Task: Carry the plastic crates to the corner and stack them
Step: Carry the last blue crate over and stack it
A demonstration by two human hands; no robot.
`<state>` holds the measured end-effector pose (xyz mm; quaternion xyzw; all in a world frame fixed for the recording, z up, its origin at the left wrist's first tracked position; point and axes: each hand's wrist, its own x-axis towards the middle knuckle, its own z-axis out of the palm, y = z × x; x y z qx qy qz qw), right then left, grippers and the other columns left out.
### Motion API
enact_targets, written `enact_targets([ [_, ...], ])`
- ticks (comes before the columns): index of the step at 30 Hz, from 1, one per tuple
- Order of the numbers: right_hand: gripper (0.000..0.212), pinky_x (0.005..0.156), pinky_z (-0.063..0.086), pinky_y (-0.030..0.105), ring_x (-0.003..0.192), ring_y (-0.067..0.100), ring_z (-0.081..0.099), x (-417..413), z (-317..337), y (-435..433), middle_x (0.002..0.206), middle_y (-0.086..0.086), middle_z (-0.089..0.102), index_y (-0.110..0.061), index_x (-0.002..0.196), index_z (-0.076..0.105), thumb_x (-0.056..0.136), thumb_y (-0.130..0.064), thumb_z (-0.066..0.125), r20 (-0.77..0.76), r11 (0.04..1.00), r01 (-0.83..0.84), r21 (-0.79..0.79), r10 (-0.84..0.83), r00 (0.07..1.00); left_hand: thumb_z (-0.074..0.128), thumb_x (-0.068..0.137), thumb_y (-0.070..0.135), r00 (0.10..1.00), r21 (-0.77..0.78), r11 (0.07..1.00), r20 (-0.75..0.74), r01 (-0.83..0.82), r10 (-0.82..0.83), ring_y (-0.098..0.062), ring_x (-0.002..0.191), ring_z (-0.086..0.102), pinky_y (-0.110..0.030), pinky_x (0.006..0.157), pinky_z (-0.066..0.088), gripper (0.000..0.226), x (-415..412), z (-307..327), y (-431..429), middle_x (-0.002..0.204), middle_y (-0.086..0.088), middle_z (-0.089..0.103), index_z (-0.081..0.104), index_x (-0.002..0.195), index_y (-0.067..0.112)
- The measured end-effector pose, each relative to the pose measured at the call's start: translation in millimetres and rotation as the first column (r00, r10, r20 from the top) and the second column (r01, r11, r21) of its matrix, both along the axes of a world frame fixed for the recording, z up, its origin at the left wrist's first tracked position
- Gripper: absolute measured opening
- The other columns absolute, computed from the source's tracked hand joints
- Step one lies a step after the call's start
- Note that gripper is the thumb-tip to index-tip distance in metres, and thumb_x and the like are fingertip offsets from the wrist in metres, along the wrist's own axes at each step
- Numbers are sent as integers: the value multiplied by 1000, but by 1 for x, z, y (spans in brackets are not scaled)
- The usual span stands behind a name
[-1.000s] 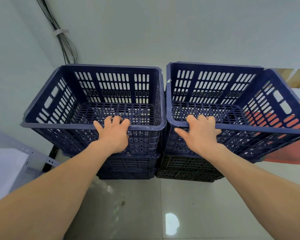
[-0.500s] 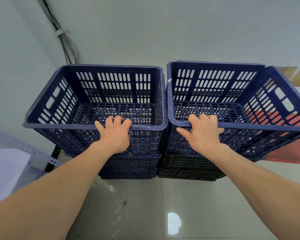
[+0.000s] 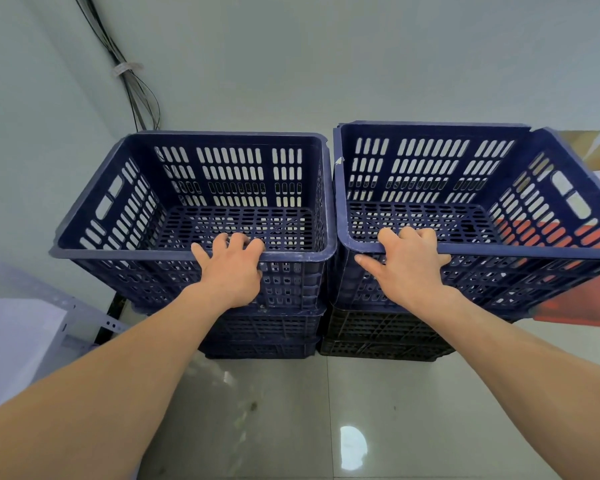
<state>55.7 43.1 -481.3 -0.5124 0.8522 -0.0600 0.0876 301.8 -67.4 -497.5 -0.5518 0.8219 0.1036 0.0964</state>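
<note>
Glossy tiled floor (image 3: pixel 291 427) is reflecting light; cables (image 3: pixel 132 84) are running down the corner. Blue left crate (image 3: pixel 222 134) and right crate (image 3: pixel 430 124) are sitting side by side atop lower crates (image 3: pixel 264 327) against the wall (image 3: pixel 326 64), mesh bottoms showing. Fingers curling over near rims: left grip (image 3: pixel 232 268) is gripping left crate, right grip (image 3: pixel 407 268) is gripping right crate.

Crate stacks (image 3: pixel 260 344) on tiled floor (image 3: pixel 291 427)
</note>
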Motion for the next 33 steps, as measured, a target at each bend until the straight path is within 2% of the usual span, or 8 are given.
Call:
enact_targets([
  [6,50,100,43,69,126,35,36,1,2,1,123,6,53,-24,119,53,93,-67,59,-14,998,-14,59,15,1000,50,102,38,999,54,999,50,7,-10,-37,149,11,-75,114,4,40,1,4,-3,155,-4,28,38,139,29],
  [9,62,99,44,65,129,35,35,-1,9,2,129,6,47,-23,129,46,89,-67,66,0,989,-56,139,56,998,50,101,48,996,128,992,88,14,-25,-38,153,-2,-73,115,3,59,0,13,-3,164,-5,16,27,152,29],
  [12,71,97,49,57,131,35,33,-9,13,4,135,8,42,-22,135,40,87,-65,70,70,975,-113,190,102,992,51,100,53,999,177,984,38,4,-11,-36,155,-7,-70,117,7,72,-6,25,3,168,-3,6,16,158,32],
  [15,74,105,45,56,138,34,32,-21,19,9,145,8,37,-21,142,39,89,-61,70,208,988,-115,107,91,974,50,98,58,999,172,985,-50,-2,10,-33,155,-1,-68,117,12,73,-16,41,6,168,-3,9,16,158,35],
  [17,77,108,44,56,143,34,31,-32,26,12,151,9,35,-20,149,36,92,-65,63,230,994,-81,68,63,971,47,98,61,997,150,989,-73,3,8,-33,154,4,-68,117,16,72,-24,52,7,167,-3,13,18,158,34],
  [20,78,107,46,57,149,36,27,-54,40,17,160,10,29,-21,154,32,96,-70,50,209,998,-32,62,18,978,43,99,61,996,126,992,-87,0,11,-32,153,9,-66,116,21,69,-37,70,12,165,-4,16,21,157,33],
  [24,73,103,49,57,147,37,29,-83,59,26,159,11,30,-23,154,30,99,-69,44,137,995,-21,95,8,990,41,100,60,994,126,992,-100,-29,42,-30,152,10,-64,116,21,66,-59,89,24,165,-4,17,22,157,31],
  [33,82,116,32,63,157,36,13,-147,78,28,173,10,11,-30,163,19,97,-75,40,9,987,-5,162,4,1000,43,99,59,985,119,990,-149,-71,89,-31,151,12,-63,114,27,69,-104,102,25,165,-5,16,22,157,28],
])
